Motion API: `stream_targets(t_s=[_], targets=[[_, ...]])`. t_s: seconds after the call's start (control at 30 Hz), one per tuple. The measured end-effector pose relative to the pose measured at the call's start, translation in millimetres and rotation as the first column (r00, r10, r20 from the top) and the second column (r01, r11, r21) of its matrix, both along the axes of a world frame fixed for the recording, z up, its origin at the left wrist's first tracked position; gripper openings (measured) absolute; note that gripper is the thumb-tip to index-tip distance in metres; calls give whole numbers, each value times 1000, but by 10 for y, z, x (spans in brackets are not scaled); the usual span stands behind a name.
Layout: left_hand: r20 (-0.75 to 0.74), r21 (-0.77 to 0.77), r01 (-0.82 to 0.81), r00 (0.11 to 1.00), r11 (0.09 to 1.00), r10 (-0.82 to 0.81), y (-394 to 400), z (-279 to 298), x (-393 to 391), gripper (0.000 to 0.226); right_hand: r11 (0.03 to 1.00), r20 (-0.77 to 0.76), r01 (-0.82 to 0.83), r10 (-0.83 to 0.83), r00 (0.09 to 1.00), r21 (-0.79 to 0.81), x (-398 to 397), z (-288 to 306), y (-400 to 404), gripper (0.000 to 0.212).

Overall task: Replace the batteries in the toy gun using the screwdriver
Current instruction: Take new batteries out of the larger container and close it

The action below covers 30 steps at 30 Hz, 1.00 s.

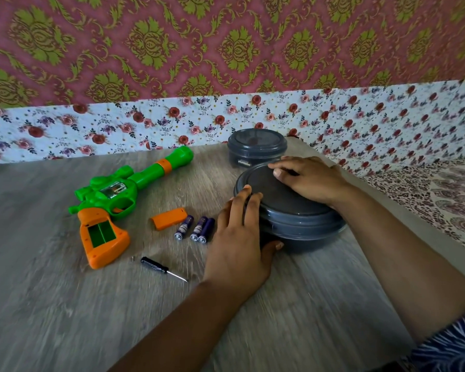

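While a dark round container is gripped by both hands, the toy gun is seen left on the grey wood-grain desk, before patterned red-green wall fabric.

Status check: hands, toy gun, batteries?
Both hands, left and right, on near grey container, lid on. Toy gun compartment open, empty. Cover, three batteries, screwdriver loose on table.
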<state>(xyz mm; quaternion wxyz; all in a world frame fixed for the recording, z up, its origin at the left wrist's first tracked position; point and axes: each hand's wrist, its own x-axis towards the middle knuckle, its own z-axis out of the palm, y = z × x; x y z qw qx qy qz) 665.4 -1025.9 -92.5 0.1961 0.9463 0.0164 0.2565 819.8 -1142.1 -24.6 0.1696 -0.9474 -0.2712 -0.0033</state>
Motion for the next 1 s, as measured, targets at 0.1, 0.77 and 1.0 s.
stream_targets(t_s=[0.1,0.77,1.0], targets=[[-7,-21,7,1000,1000,-8,-2,-2,2,82,830,-228,150,-29,973,538,-17,19,-56,27],[-253,289,83,968,954,-8,184,353,-111,75,936,143,-25,-27,989,351,-675,271,-336,24],[-368,330,160,929,930,-30,275,559,-241,71,969,158,-20,-20,987,247,-1060,26,-570,41]])
